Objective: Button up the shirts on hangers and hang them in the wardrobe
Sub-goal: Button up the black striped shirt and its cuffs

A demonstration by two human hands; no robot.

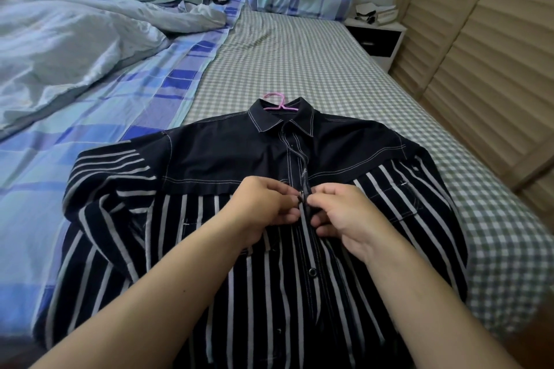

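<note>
A dark shirt (227, 159) with white stripes on its lower half lies flat, front side up, on a bed with a green checked sheet (299, 63), its collar pointing away toward the pillows. A pink hanger (277, 102) sits inside the collar, with only its hook showing above it. Two bare hands meet at the middle of the shirt's front strip, at chest height. The left hand (260, 207) pinches one edge of the strip between thumb and fingertips; the right hand (344, 216) pinches the other edge, fingers curled tight on the cloth. A fastened button (312, 271) shows lower down. A rumpled blue quilt (75, 48) lies to the left of the shirt. A small nightstand (376, 36) stands at the far right corner, beside slatted wooden doors (479, 54).
</note>
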